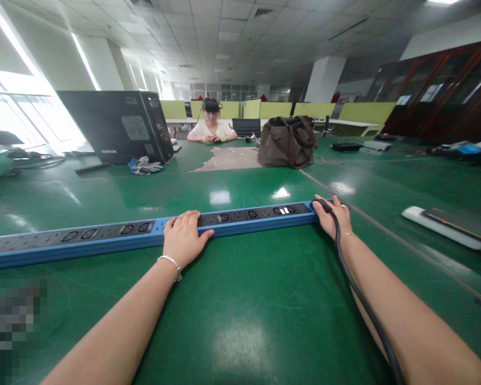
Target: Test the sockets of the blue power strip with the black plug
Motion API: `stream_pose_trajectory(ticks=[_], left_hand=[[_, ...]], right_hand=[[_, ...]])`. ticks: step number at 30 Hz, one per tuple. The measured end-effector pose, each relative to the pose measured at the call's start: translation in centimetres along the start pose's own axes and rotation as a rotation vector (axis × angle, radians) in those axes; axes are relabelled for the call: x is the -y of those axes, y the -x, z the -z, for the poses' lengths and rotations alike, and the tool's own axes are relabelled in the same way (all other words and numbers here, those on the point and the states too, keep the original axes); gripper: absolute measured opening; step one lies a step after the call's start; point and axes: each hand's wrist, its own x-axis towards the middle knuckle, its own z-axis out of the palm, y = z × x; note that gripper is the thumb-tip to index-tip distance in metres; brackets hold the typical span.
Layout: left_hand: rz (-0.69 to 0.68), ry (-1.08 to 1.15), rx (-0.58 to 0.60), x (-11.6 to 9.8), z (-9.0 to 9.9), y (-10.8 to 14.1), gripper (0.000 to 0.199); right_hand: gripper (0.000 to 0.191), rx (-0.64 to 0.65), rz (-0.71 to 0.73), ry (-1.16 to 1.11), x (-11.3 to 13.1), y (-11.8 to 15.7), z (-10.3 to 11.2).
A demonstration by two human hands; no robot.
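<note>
A long blue power strip (260, 221) with black sockets on its upper face lies across the green table and runs out of view at the left. My left hand (185, 237) is laid over the strip's middle, fingers on the far side and thumb along the near side. At the strip's right end, my right hand (333, 218) grips the end piece; some of its fingers are hidden behind it. A black power cord (347, 267) leaves that end, passes over the right hand and hangs down along the forearm.
Across the green table (244, 299) sits a person (211, 128) with hands together. A black computer case (116, 125), gloves (145, 166) and a brown bag (286, 141) stand or lie toward the back. A white-edged flat object (449, 230) lies at the right.
</note>
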Motion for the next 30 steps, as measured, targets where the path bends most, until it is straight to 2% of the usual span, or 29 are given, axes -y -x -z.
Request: stream_pose_trajectory(ticks=[4, 11, 20, 25, 30], left_hand=[[-0.001, 0.001, 0.0, 0.1, -0.1, 0.0, 0.052], [-0.005, 0.0, -0.005, 0.1, -0.1, 0.0, 0.052], [0.003, -0.001, 0.004, -0.1, 0.0, 0.0, 0.053], [0.002, -0.003, -0.003, 0.0, 0.0, 0.0, 0.052], [-0.006, -0.002, -0.009, 0.1, -0.2, 0.0, 0.053]], right_hand=[[0.047, -0.003, -0.011, 0.021, 0.4, 0.4, 0.3], [0.046, -0.096, -0.109, -0.005, 1.3, 0.8, 0.0], [0.042, -0.175, -0.082, -0.005, 1.3, 0.4, -0.3], [0.043, -0.111, -0.088, -0.06, 0.9, 0.0, -0.2], [0.047, -0.072, -0.043, -0.003, 0.8, 0.5, 0.5]])
